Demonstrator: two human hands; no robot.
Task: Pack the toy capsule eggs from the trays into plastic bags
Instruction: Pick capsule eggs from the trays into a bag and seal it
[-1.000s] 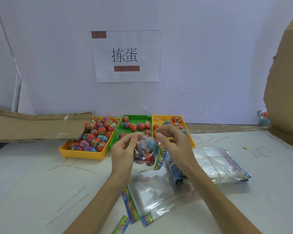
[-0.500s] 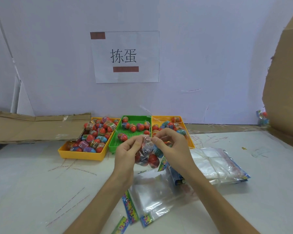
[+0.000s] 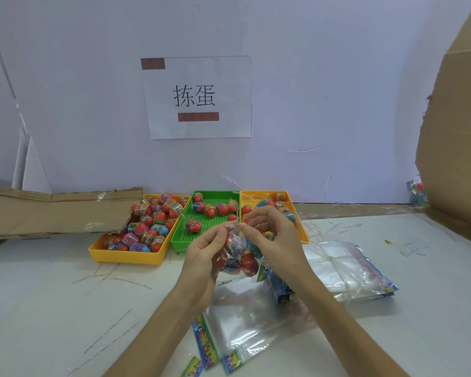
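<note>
A clear plastic bag [image 3: 238, 254] with several red and blue capsule eggs inside hangs between my hands above the table. My left hand [image 3: 204, 254] pinches the bag's top edge on the left. My right hand [image 3: 275, 238] pinches the same edge on the right, fingers curled. Behind them stand three trays: a yellow tray [image 3: 114, 254] heaped with eggs, a green tray [image 3: 182, 235] with several eggs, and an orange tray [image 3: 302, 227] partly hidden by my right hand.
Empty bags with coloured header strips [image 3: 245, 330] lie under my forearms. A tied bundle of bags [image 3: 346, 270] sits to the right. Flat cardboard [image 3: 55, 210] lies at the left, a cardboard wall [image 3: 454, 131] at the right. A paper sign [image 3: 199, 97] hangs on the wall.
The bag of eggs has dropped slightly toward me. My fingertips have drawn closer together along its top edge.
</note>
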